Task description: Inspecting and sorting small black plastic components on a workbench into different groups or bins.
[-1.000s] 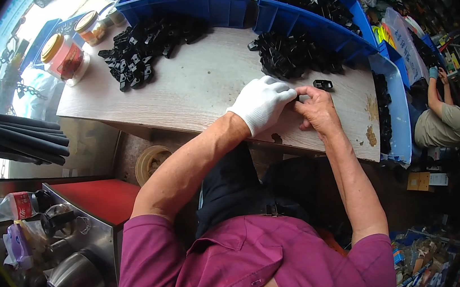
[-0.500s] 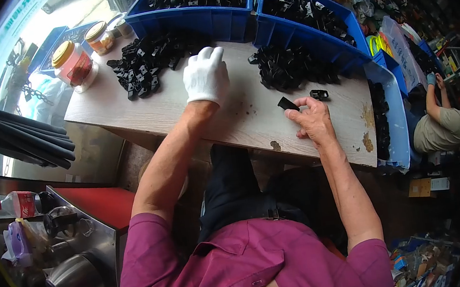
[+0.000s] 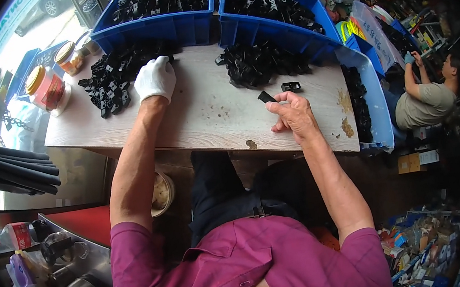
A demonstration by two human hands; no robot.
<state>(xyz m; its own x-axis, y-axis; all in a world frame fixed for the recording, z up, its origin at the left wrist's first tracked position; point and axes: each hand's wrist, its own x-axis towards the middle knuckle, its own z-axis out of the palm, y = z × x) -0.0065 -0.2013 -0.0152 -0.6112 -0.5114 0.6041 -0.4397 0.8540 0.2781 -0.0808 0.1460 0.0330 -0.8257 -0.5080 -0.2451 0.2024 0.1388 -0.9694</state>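
My left hand, in a white glove, is at the right end of a heap of small black plastic parts. Its fingers are curled and their tips hidden, so I cannot make out what they grip. My bare right hand pinches a flat black plastic piece between thumb and fingers, above the pale wooden table. Just beyond this hand lies a single black part with an opening. A second heap of black parts lies farther back.
Blue bins full of black parts line the table's back, and a lighter blue bin stands at its right. Lidded jars stand at the left. A bucket is below the table. Another person works at the far right.
My left hand has moved left toward the left heap, its fingers now at the parts. The right hand still holds the flat piece. The whole view has shifted a little.
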